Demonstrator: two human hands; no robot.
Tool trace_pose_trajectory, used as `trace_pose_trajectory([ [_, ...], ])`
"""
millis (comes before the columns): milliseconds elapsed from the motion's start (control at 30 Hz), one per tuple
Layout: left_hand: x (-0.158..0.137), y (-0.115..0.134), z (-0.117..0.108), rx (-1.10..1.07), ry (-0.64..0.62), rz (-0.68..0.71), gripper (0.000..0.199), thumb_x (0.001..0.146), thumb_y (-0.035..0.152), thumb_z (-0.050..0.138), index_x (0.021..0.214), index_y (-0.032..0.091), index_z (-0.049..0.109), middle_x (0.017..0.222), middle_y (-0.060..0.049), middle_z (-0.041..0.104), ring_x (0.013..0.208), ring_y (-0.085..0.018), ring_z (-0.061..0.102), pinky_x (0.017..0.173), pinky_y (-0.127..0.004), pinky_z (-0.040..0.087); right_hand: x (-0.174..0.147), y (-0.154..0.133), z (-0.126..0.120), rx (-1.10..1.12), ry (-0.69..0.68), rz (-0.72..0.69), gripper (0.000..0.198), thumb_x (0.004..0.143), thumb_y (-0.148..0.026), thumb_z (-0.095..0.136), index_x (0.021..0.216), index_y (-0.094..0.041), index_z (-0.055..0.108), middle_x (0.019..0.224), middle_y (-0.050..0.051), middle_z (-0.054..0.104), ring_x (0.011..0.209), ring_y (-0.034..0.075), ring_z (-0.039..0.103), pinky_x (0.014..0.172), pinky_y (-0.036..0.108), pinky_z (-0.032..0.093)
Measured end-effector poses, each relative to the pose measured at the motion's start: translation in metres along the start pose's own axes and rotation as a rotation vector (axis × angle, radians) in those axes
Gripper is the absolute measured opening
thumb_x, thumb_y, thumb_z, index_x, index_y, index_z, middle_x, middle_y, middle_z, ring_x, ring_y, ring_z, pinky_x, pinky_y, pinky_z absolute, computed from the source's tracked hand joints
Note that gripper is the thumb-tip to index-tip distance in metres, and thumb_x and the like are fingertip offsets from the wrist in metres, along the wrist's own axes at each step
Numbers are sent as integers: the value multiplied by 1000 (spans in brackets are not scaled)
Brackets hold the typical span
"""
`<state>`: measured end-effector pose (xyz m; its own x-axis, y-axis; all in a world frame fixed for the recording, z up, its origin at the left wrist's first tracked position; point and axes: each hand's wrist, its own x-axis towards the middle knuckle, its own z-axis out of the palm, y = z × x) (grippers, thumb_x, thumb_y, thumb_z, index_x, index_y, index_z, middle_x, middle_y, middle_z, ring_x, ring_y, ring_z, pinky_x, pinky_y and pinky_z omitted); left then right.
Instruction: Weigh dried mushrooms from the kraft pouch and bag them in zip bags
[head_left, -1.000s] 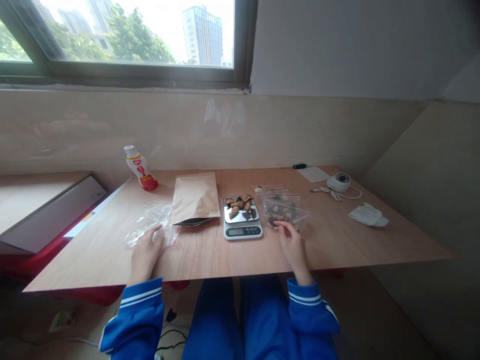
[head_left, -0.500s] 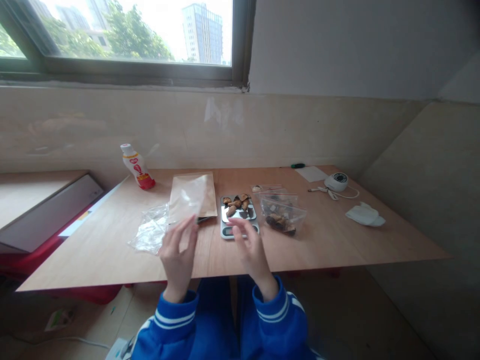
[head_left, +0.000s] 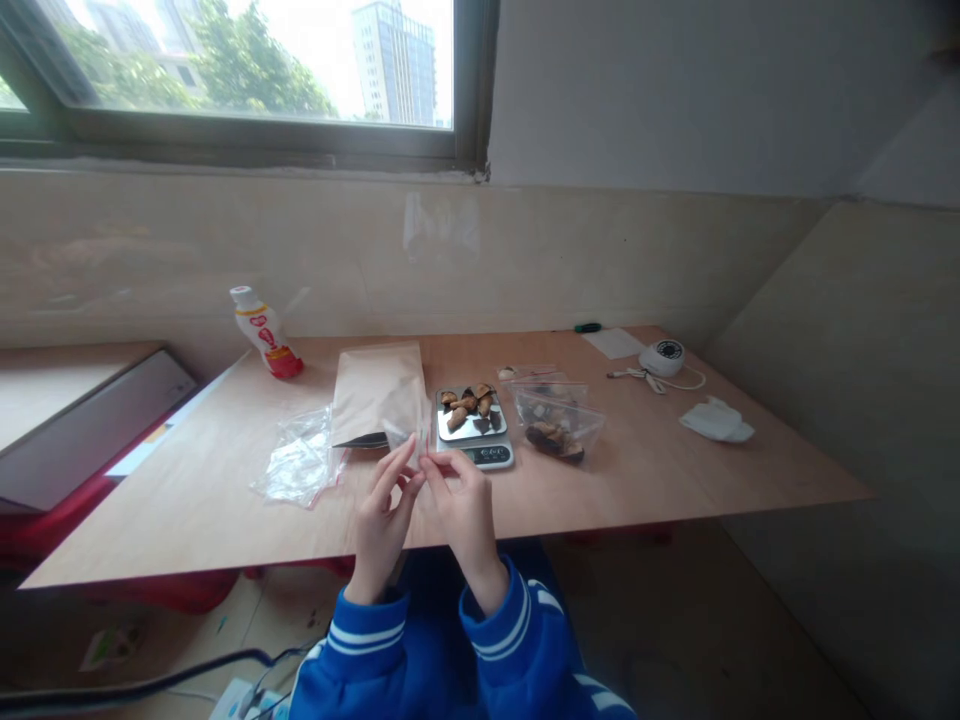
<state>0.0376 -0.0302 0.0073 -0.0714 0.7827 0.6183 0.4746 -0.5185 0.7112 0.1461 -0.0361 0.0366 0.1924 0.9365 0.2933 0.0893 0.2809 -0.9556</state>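
Baggie (head_left: 407, 414), long axis forward

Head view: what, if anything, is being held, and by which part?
A clear plastic bag, its near edge pinched by the left hand and the right hand; whether that edge is its opening is unclear.

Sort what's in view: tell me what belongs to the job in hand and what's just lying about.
Likely part of the job:
- clear bag at left hand and right hand
- scale
- brown pieces
- filled bag
- loose plastic bags
- paper pouch

Apparently just lying about:
- bottle
- white device
- green-handled tool
- paper sheet
- crumpled tissue
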Motion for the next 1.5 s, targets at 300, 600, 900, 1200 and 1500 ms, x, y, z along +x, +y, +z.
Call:
trace_pose_trajectory([
  [300,4,-11,-14,71,267,-142,23,85,35,57,100,22,68,92,-3,68,85,-16,61,80,-30,48,10,17,-14,232,-34,199,35,72,-50,69,67,-19,55,63,0,63,57,14,60,57,27,52],
  [600,25,5,-2,64,384,-168,21,86,39,55,87,19,62,90,-3,64,89,-16,60,83,-29,48,46,43,-65,-370,58,-225,24,92,-34,43,100,-20,62,103,9,62,101,21,58,92,37,46],
  [900,13,9,30,-115,248,-181,18,93,34,43,103,20,44,139,-16,47,128,-21,46,104,-41,39,94,97,-59,-850,76,-213,19,81,-28,60,95,-17,61,94,14,60,98,30,53,90,48,42],
  [1200,3,3,40,-150,204,-203,14,95,35,37,99,22,34,143,-19,40,132,-19,41,103,-42,42,89,93,-59,-645,84,-180,10,80,-16,55,80,-20,64,86,9,62,84,24,59,82,39,48],
  [1500,0,-5,45,-166,146,-156,12,94,33,39,100,23,34,147,-19,35,136,-21,36,106,-47,39,85,14,-52,-284,31,-278,14,82,-31,62,90,-21,68,94,6,66,83,18,62,75,30,51],
])
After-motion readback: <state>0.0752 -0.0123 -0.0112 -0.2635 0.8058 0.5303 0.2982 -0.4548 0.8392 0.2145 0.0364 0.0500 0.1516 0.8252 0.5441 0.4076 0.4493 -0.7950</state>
